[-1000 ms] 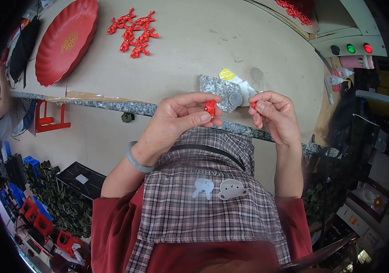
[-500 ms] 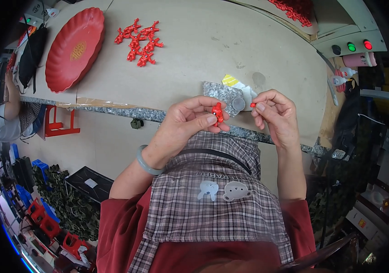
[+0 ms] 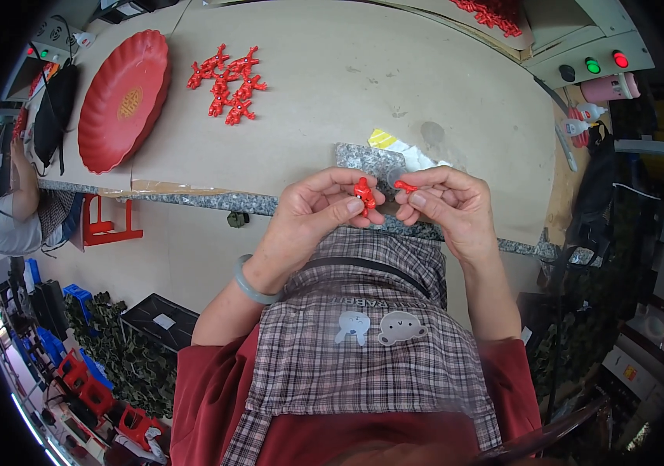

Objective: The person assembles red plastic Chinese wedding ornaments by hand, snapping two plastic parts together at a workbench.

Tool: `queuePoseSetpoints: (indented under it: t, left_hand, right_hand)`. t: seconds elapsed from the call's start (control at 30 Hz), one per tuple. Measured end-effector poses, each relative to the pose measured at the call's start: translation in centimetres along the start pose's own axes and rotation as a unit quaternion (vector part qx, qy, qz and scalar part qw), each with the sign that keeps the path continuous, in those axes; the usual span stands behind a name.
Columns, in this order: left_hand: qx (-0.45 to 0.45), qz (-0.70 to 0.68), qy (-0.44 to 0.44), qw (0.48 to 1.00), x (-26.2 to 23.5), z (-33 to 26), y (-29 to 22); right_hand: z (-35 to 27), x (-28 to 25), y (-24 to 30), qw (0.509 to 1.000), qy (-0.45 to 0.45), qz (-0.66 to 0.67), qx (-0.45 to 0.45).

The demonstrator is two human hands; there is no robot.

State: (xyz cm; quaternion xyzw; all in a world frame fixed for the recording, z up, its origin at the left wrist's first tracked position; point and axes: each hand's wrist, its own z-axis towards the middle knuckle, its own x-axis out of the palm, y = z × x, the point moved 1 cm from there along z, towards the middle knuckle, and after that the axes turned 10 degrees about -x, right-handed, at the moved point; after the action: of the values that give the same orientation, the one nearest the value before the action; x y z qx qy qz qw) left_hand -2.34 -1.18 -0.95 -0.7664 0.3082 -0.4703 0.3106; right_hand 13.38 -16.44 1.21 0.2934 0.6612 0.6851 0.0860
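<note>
My left hand (image 3: 323, 208) pinches a small red plastic piece (image 3: 363, 193) between thumb and fingers, just above my checked apron. My right hand (image 3: 444, 203) holds a smaller red piece (image 3: 405, 186) at its fingertips, close beside the first one. Both hands meet at the near edge of the beige worktable (image 3: 394, 93). A pile of several red plastic parts (image 3: 227, 82) lies farther back on the table, left of centre.
A round red tray (image 3: 124, 101) rests at the table's left end. A grey granite slab (image 3: 378, 159) with a yellow slip lies behind my hands. A control box with green and red lamps (image 3: 602, 64) stands at the right. Another person (image 3: 13, 210) sits at the far left.
My two hands have drawn closer together, so the two red pieces now sit almost side by side. The view has shifted, showing more of the table.
</note>
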Motion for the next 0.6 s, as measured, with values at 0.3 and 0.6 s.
queuePoseSetpoints:
  t: [0.3, 0.6]
  left_hand:
    - [0.031, 0.033, -0.024, 0.999, 0.5, -0.2, 0.2]
    - [0.066, 0.058, -0.043, 0.995, 0.7, -0.4, 0.4]
  right_hand:
    - [-0.6, 1.0, -0.3, 0.990, -0.002, -0.110, -0.083]
    - [-0.7, 2.0, -0.3, 0.943, 0.017, -0.257, -0.212]
